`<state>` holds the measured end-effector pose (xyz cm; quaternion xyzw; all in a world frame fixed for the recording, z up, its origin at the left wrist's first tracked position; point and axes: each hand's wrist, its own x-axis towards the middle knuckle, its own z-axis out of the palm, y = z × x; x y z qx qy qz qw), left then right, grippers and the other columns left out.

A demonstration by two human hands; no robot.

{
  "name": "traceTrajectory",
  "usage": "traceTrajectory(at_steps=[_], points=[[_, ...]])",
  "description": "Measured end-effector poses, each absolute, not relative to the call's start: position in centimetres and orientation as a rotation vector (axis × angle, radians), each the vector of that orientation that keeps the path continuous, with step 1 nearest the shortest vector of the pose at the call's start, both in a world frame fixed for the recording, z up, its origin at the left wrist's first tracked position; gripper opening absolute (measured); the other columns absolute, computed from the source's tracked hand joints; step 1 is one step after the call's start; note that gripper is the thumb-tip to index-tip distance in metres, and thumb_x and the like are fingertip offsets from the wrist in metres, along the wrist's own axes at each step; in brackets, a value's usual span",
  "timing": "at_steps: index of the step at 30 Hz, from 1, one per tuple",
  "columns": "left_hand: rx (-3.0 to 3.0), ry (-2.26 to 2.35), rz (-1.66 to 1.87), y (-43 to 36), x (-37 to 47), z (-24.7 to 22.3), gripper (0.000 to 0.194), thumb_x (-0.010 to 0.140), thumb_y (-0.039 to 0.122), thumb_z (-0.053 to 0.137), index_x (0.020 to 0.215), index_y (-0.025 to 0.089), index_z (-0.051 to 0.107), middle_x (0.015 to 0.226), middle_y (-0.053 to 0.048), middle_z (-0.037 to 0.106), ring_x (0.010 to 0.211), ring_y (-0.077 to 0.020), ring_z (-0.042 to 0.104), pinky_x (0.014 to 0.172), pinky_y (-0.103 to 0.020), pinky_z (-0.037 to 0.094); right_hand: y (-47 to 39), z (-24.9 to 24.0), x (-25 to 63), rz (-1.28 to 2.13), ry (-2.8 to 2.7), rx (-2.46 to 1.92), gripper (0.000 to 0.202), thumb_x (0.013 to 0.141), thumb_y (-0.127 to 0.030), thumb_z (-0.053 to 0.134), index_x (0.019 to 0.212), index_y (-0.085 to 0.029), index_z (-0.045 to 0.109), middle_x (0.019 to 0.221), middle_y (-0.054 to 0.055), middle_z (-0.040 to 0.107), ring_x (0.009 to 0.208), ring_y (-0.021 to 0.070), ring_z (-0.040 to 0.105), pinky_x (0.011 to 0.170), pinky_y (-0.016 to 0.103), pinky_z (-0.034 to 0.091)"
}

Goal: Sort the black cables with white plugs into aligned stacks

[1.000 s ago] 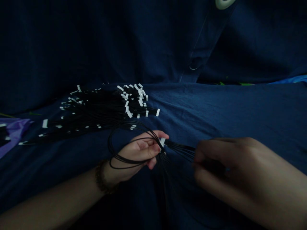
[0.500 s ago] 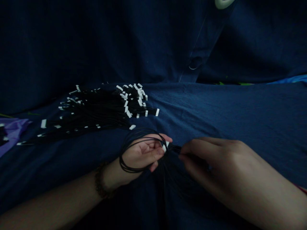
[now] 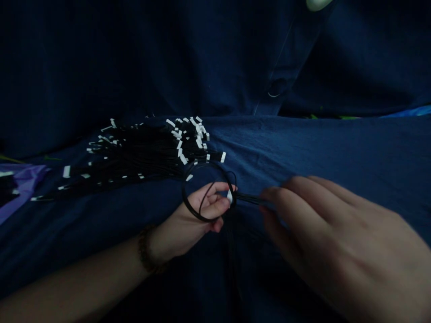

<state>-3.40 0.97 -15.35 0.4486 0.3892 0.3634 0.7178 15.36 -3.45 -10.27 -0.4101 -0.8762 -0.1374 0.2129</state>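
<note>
Between the thumb and fingers of my left hand is the white connector of a black cable. The cable's loop rises around that hand and passes over its fingers. My right hand pinches the black strands that run out to the right from the connector. More dark strands hang below the left hand, hard to make out in the dim light. Behind lies a pile of black cables with white connectors at both ends.
Dark blue cloth covers the surface under the hands. At the left edge is a purple plastic bag with white-ended pieces in it. A blue strip shows at the far right, and a pale rounded object at the top.
My right hand has moved to the right with the strands, which now stretch longer between the hands. The loop around my left hand has drawn smaller and rounder and stands higher.
</note>
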Motion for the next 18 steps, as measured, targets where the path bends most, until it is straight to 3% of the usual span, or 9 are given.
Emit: traceTrajectory(at_steps=[4, 7, 10, 18], points=[[0.927, 0.834, 0.81, 1.0, -3.6, -15.3, 0.026, 0.081, 0.028, 0.065, 0.104, 0.02, 0.058, 0.074, 0.004, 0.046, 0.045, 0.0013, 0.042, 0.043, -0.012, 0.03, -5.4, -11.4, 14.4, 0.162, -2.543, -1.088, 0.021, 0.074, -0.006, 0.042, 0.064, -0.022, 0.052, 0.052, -0.003, 0.053, 0.04, 0.0119, 0.045, 0.041, 0.028, 0.026], [0.912, 0.788, 0.842, 1.0, -3.7, -15.3, 0.025, 0.081, 0.026, 0.065, 0.104, 0.022, 0.058, 0.074, 0.005, 0.047, 0.047, 0.0006, 0.045, 0.044, -0.012, 0.032, -4.5, -12.2, 13.6, 0.459, -2.497, -1.366, 0.022, 0.083, -0.015, 0.043, 0.069, -0.019, 0.059, 0.059, 0.001, 0.061, 0.043, 0.0119, 0.051, 0.042, 0.026, 0.028], [0.912, 0.768, 0.897, 1.0, -3.7, -15.2, 0.024, 0.081, 0.024, 0.064, 0.104, 0.022, 0.057, 0.073, 0.005, 0.048, 0.046, 0.0002, 0.045, 0.043, -0.012, 0.031, -2.8, -12.1, 13.3, 0.733, -2.391, -1.349, 0.028, 0.091, -0.022, 0.04, 0.074, -0.017, 0.062, 0.067, 0.001, 0.064, 0.05, 0.0101, 0.052, 0.048, 0.023, 0.033], [0.907, 0.699, 0.894, 1.1, -3.7, -15.2, 0.024, 0.082, 0.021, 0.063, 0.104, 0.022, 0.055, 0.069, 0.005, 0.048, 0.046, -0.0006, 0.046, 0.044, -0.012, 0.032, -2.2, -11.6, 13.4, 0.814, -2.246, -1.347, 0.019, 0.084, -0.018, 0.045, 0.072, -0.015, 0.059, 0.061, 0.001, 0.057, 0.048, 0.0092, 0.048, 0.045, 0.021, 0.033]])
